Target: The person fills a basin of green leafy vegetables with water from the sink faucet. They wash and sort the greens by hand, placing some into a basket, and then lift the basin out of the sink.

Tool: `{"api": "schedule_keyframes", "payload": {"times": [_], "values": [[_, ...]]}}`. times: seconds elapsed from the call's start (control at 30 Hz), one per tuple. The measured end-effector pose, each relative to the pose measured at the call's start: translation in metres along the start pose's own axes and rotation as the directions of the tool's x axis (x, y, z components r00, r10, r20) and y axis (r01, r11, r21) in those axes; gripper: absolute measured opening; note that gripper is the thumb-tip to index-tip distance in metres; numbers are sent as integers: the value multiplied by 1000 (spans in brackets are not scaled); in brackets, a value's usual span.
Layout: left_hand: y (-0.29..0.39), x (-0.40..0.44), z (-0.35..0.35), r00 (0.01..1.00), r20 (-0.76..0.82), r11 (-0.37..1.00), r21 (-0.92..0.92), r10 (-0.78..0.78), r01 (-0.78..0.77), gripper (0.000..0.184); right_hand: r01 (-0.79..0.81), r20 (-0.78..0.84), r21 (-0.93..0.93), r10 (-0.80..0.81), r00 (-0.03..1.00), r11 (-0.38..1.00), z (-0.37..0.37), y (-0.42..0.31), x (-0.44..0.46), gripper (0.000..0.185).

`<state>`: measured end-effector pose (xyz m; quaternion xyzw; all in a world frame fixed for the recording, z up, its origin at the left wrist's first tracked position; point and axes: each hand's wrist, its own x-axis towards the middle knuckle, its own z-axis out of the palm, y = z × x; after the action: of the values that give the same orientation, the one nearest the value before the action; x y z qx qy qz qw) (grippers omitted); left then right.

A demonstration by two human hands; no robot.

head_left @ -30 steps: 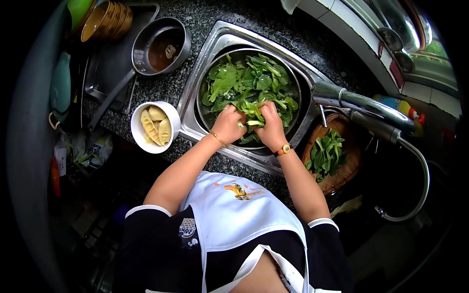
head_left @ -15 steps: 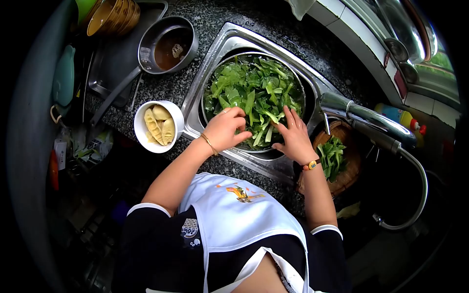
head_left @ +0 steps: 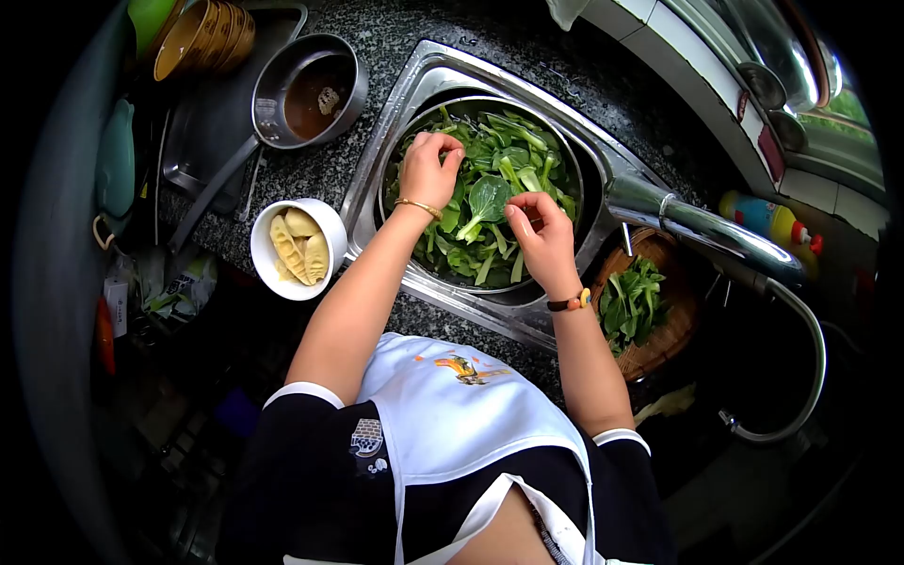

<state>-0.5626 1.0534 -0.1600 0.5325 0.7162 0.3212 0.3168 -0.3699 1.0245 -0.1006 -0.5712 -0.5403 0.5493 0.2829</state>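
Note:
Leafy greens (head_left: 490, 259) lie in water in a round metal basin (head_left: 580, 179), which sits inside the steel sink (head_left: 369, 151). Over the basin's left part is my left hand (head_left: 431, 171), fingers curled together; anything between them is too small to tell. My right hand (head_left: 544, 235) is at the basin's right side, thumb and forefinger pinched at the edge of a broad green leaf (head_left: 488, 198). The leaf's pale stem points down and left, on top of the other greens.
Left of the sink are a white bowl of dumplings (head_left: 331, 226) and a saucepan (head_left: 268, 108) with brown liquid. Stacked bowls (head_left: 188, 42) stand at the upper left. The faucet (head_left: 706, 221) reaches across the right side, above a woven basket (head_left: 683, 325) holding greens.
Both hands first parted from a bunch of greens, which dropped into the basin. Since then my left hand has moved up, and my right hand has moved left and closed at a leaf.

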Motion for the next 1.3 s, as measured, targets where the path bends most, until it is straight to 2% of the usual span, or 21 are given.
{"api": "schedule_keyframes", "payload": {"times": [0.1, 0.17, 0.23, 0.27, 0.33, 0.37, 0.43, 0.5, 0.53, 0.57, 0.6, 0.63, 0.7, 0.73, 0.77, 0.83, 0.9, 0.97, 1.07, 1.17, 1.3], "values": [[13, -3, -3, 997, 49, 992, -111, -60, 65, 21, -2, -44, 108, 7, 999, 994, 8, -1, 9, 19], [17, -3, -8, 989, -46, 940, 320, 143, -121, 35, -21, -39, 175, 28, 999, 984, 14, 9, 16, 22], [3, 0, -7, 968, -33, 857, 473, 248, -204, 30, -111, 9, 247, 112, 994, 963, 17, 10, 19, 21], [-4, 3, -8, 968, -33, 857, 473, 248, -204, 30, -130, 26, 254, 128, 991, 959, 17, 8, 18, 21], [-17, 7, -8, 985, 87, 887, 430, 146, -170, 23, -139, 31, 254, 136, 990, 957, 17, 8, 17, 21], [-12, 5, -11, 985, 88, 887, 429, 146, -170, 23, -149, 35, 255, 145, 989, 955, 16, 8, 17, 22], [11, 0, -21, 989, -22, 978, 150, 147, -142, 17, -135, -2, 266, 141, 990, 954, 14, 8, 15, 23], [32, -6, -28, 994, 23, 987, 115, 111, -113, 18, -131, -36, 280, 147, 989, 951, 14, 8, 12, 24], [40, -10, -28, 982, 189, 994, -105, -17, 38, 18, -120, -66, 381, 157, 985, 917, 14, 5, 12, 26], [45, -13, -26, 924, 368, 932, -289, -103, 219, 18, -101, -95, 478, 166, 982, 872, 15, 2, 13, 28], [46, -15, -22, 883, 459, 906, -328, -95, 268, 19, -130, -71, 562, 204, 976, 817, 16, 0, 15, 27], [51, -20, -16, 843, 525, 822, -427, -114, 377, 21, -130, -74, 563, 207, 976, 816, 14, 2, 16, 27], [47, -24, -6, 756, 635, 780, -391, -156, 489, 21, -326, 100, 562, 328, 939, 760, 10, 10, 18, 22], [43, -25, -1, 721, 674, 735, -405, -162, 544, 20, -315, 68, 530, 330, 941, 787, 14, 16, 20, 11], [45, -25, -2, 717, 678, 735, -403, -161, 546, 20, -316, 65, 531, 334, 940, 786, 14, 22, 21, 11], [51, -26, -6, 604, 768, 609, -380, -213, 697, 19, -343, 81, 644, 385, 919, 684, 12, 31, 21, 11], [47, -30, 1, 602, 769, 561, -407, -215, 721, 18, -356, 84, 663, 407, 910, 659, 12, 28, 18, 11], [38, -34, 10, 639, 747, 430, -523, -183, 735, 18, -358, 68, 711, 448, 892, 605, 12, 26, 15, 12], [28, -39, 20, 655, 716, 441, -520, -243, 732, 18, -377, 47, 643, 457, 888, 666, 11, 22, 14, 12], [22, -40, 22, 661, 726, 434, -541, -192, 720, 18, -350, 22, 647, 443, 896, 677, 9, 23, 13, 12], [32, -42, 21, 671, 705, 465, -526, -229, 712, 18, -339, 34, 650, 419, 907, 680, 7, 21, 11, 12]]}}
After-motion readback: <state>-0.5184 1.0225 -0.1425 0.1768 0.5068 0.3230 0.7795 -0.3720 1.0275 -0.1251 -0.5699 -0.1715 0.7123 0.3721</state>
